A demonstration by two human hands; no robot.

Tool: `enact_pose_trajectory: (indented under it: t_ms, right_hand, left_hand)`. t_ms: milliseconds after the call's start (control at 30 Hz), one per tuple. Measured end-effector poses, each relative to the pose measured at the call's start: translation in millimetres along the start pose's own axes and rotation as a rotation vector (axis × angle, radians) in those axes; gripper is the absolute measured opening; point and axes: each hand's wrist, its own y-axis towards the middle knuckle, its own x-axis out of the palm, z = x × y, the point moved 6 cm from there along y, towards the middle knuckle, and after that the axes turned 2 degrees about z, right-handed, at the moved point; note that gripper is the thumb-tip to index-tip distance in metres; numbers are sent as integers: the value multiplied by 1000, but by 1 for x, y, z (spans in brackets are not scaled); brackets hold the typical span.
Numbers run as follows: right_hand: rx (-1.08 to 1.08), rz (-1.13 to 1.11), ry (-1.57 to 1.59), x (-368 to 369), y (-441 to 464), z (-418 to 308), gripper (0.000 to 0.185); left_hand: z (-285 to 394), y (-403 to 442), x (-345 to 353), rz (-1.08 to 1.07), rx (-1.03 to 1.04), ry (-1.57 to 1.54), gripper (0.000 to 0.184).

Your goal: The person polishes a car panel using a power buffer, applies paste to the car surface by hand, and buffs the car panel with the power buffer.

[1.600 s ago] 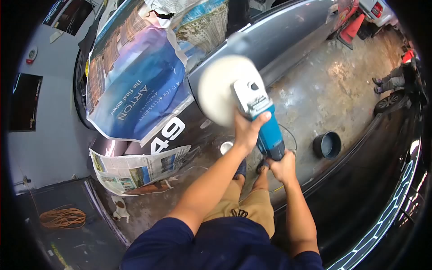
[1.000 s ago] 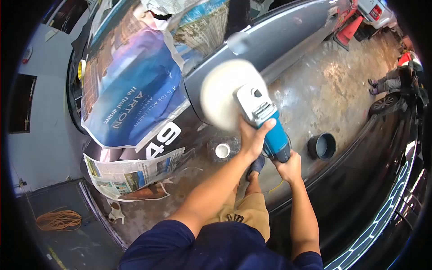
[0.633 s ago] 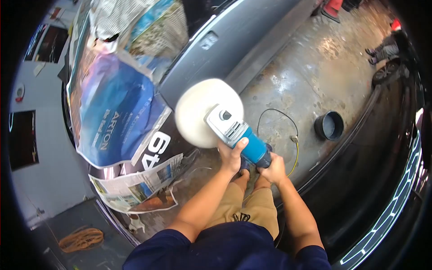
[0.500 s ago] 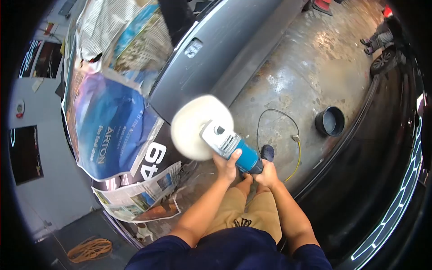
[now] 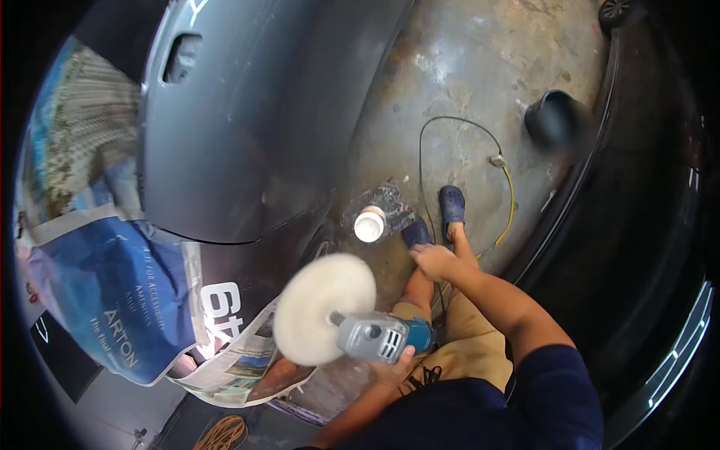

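Note:
My left hand (image 5: 394, 369) is wrapped round the body of a blue and grey polisher (image 5: 382, 337). Its round cream-white pad (image 5: 324, 309) faces away from me, beside the lower part of a dark grey car panel (image 5: 255, 135). Off the tool and out in front, my right hand (image 5: 433, 262) has its fingers drawn together over my shoe; whether anything is in them I cannot make out. Just beyond it is a white tub (image 5: 369, 224) with an orange band and a whitish inside, on a dark speckled sheet (image 5: 397, 202) at floor level.
Printed paper sheets (image 5: 127, 292) cover the car's left side. On the concrete floor lie a black cable (image 5: 421, 150) joined to a yellow cord (image 5: 511, 199), and a black bucket (image 5: 553, 120). A black car (image 5: 637, 225) stands along the right. A coiled orange cord (image 5: 223, 433) lies at lower left.
My right hand has left the polisher's rear end and moved forward. The polisher has come lower and closer to me in my left hand. The view has turned, and the tub now shows.

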Motion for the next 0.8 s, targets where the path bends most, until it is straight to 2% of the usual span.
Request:
enact_pose_trajectory:
  t_ms: [33, 100, 200, 300, 333, 433, 467, 567, 600, 667, 700, 767, 800]
  right_hand:
    - [-75, -66, -40, 6, 28, -15, 75]
    - [-110, -86, -93, 5, 70, -43, 67]
    - [-91, 18, -233, 46, 146, -33, 61]
    - [226, -98, -163, 62, 187, -13, 56]
    - [195, -62, -225, 78, 197, -8, 51]
    - [87, -66, -236, 80, 205, -12, 44]
    - [86, -5, -186, 72, 199, -13, 36]
    - [91, 151, -61, 13, 166, -32, 34]
    - [264, 146, 199, -13, 156, -38, 42]
    - [146, 392, 614, -42, 160, -47, 49]
    - [89, 507, 829, -53, 159, -50, 53]
    - [-85, 546, 1288, -115, 141, -93, 63]
    - [-167, 625, 1337, -133, 136, -113, 69]
  left_hand:
    - [-9, -15, -9, 50, -131, 34, 100]
    - [-27, -36, -24, 77, -288, 85, 100]
    - [-63, -65, -44, 94, -409, 139, 100]
    - [-100, -91, -55, 122, -492, 185, 100]
    - [-109, -98, -58, 130, -506, 198, 100]
    - [-129, -112, -59, 157, -521, 206, 101]
    - [-134, -116, -59, 169, -525, 204, 101]
    - [-134, -124, -65, 150, -536, 230, 101]
    - [-125, -116, -65, 109, -536, 264, 102]
    - [-101, -91, -57, -40, -512, 372, 98]
    - [-96, -91, -55, -39, -526, 362, 97]
    - [-97, -96, -50, 40, -570, 276, 95]
    - [-101, -98, -51, 62, -579, 256, 95]
